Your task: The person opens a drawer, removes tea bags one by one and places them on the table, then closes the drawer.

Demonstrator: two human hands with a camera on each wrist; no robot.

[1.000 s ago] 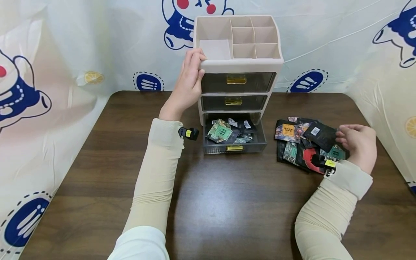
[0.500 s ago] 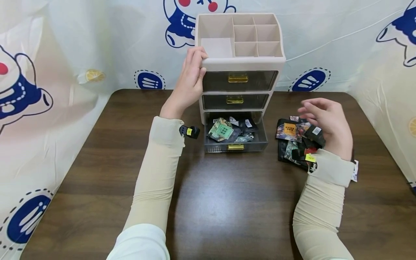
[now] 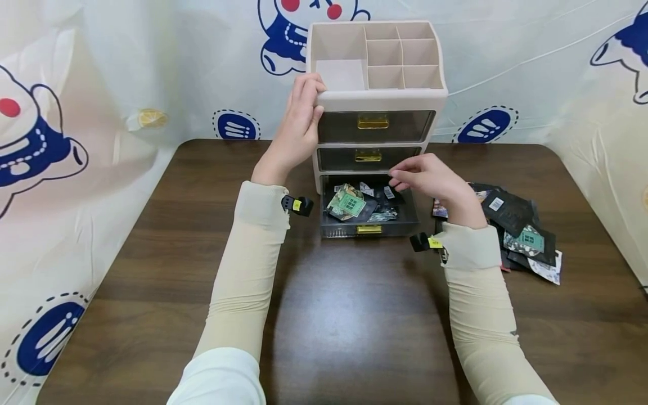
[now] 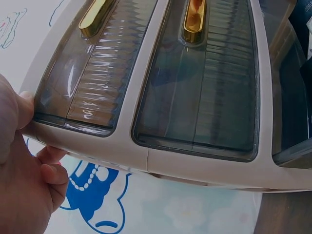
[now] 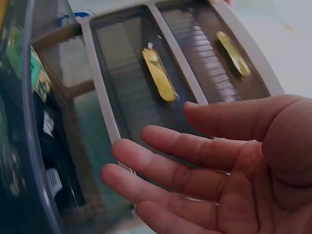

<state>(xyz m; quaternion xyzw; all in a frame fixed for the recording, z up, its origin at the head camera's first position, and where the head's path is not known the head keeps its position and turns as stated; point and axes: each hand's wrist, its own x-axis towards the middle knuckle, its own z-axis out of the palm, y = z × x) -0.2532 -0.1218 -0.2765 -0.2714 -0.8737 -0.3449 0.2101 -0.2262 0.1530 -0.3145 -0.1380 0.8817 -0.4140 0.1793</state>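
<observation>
My left hand [image 3: 295, 128] grips the upper left corner of a white desktop drawer organizer [image 3: 334, 102]; the left wrist view shows the thumb on the front and fingers bent behind the edge. The bottom drawer [image 3: 339, 232] is pulled out and holds several small sachets [image 3: 350, 202], one with a green label. Over that drawer's right side hovers my right hand [image 3: 439, 184]. Its palm faces the organizer in the right wrist view, fingers [image 5: 165, 170] loosely extended with nothing in them. To its right, partly behind the wrist, lies a pile of mostly dark sachets [image 3: 516, 216].
Two upper drawers with gold handles [image 3: 373, 122] are closed. Divided compartments [image 3: 402, 56] form the organizer's top. Brown wooden table [image 3: 354, 326] extends in front, and a patterned white curtain [image 3: 516, 45] hangs behind and at the sides.
My right hand has moved left from the sachet pile to above the pulled-out drawer, uncovering the right part of the pile. The left hand keeps its grip on the organizer.
</observation>
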